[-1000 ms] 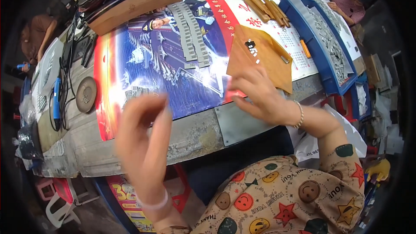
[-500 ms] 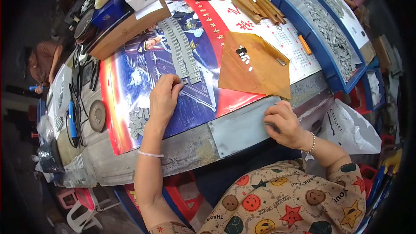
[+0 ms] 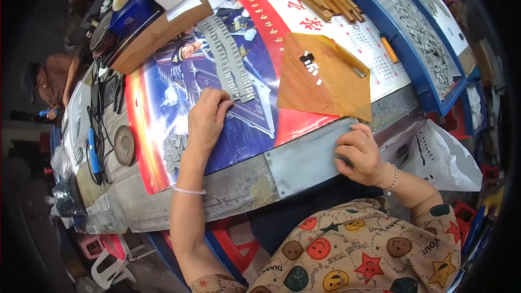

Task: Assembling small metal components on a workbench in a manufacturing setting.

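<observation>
My left hand (image 3: 209, 116) is closed in a pinch at the near end of two long rows of small grey metal pieces (image 3: 230, 57). Whatever is between its fingertips is too small to make out. Under that wrist lies a loose pile of flat grey pieces (image 3: 175, 152). My right hand (image 3: 359, 156) has its fingers curled over the right side of a grey plate (image 3: 296, 163) at the table's front edge. Something dark shows under those fingers, mostly hidden. Beyond the plate, a brown paper sheet (image 3: 304, 89) bears small white and black pieces (image 3: 310, 65).
A blue tray (image 3: 380, 49) of grey metal parts stands at the right, with an orange-handled tool (image 3: 388, 50) beside it. Brown rolls (image 3: 328, 2) lie at the back. On the left are a wooden block (image 3: 157, 38), a round dish (image 3: 125, 145) and a blue pen-like tool (image 3: 94, 154).
The view has shifted slightly, moving the tray and paper a little in the picture. Both hands keep nearly the same places and closed poses.
</observation>
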Available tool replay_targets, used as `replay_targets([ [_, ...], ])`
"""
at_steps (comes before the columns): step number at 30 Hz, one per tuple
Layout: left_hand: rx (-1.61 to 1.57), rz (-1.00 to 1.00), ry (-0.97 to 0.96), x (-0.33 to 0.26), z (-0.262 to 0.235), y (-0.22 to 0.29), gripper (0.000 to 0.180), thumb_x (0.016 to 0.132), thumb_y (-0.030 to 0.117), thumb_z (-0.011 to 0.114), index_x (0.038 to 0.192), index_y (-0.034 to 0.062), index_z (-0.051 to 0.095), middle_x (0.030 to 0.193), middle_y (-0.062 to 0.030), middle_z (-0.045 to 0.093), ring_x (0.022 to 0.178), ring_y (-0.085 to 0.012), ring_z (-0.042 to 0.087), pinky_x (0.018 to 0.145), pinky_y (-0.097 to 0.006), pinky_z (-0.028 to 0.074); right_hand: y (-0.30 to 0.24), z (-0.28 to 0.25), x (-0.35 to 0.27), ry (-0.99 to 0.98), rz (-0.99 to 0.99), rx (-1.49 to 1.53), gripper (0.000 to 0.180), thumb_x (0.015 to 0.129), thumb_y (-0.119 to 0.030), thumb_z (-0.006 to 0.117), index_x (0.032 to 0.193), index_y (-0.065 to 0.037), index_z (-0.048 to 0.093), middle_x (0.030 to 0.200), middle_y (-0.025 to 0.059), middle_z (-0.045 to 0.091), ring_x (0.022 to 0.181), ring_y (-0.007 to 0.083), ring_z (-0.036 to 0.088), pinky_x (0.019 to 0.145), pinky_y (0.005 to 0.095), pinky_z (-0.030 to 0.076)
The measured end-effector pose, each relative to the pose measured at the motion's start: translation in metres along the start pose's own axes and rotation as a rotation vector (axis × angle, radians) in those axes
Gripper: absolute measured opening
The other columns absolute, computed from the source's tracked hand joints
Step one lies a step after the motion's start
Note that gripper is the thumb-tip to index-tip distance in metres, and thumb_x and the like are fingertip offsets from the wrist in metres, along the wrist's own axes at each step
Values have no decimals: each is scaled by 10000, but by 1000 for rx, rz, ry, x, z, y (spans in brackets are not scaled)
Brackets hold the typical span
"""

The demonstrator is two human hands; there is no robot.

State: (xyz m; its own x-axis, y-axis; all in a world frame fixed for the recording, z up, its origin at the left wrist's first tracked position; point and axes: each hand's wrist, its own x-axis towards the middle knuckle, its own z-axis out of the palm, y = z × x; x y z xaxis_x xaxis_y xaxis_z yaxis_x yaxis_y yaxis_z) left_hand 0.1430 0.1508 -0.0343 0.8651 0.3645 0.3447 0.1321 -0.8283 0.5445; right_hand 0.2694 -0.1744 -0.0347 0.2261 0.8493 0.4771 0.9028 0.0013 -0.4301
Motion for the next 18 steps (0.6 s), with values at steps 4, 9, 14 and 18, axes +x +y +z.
replay_targets([
  [4,-33,-126,186,-26,-28,25,83,824,2,629,901,17,600,827,-126,591,676,-244,588,604,-311,470,-2,2,0,8,3,-13,253,639,-12,708,860,-55,595,899,66,574,836,229,572,888,442,419],
  [9,-258,-487,463,-110,-61,36,66,855,-3,616,920,-6,605,838,-16,585,724,-79,537,652,-210,431,-5,2,-1,29,9,-51,248,628,21,682,842,-50,580,881,82,566,816,254,566,875,461,423],
  [14,-342,-741,605,-183,-74,33,95,890,19,584,977,-9,608,884,-7,589,765,-70,531,687,-198,428,-8,3,2,32,-6,-57,224,650,38,673,837,-39,577,887,85,565,823,268,564,875,460,420],
  [18,-39,-547,362,-164,-65,46,168,843,4,600,1011,-12,599,964,-91,624,826,-183,597,734,-287,474,-11,2,2,46,-11,-89,222,652,40,673,837,-35,577,889,88,567,830,274,560,864,454,422],
])
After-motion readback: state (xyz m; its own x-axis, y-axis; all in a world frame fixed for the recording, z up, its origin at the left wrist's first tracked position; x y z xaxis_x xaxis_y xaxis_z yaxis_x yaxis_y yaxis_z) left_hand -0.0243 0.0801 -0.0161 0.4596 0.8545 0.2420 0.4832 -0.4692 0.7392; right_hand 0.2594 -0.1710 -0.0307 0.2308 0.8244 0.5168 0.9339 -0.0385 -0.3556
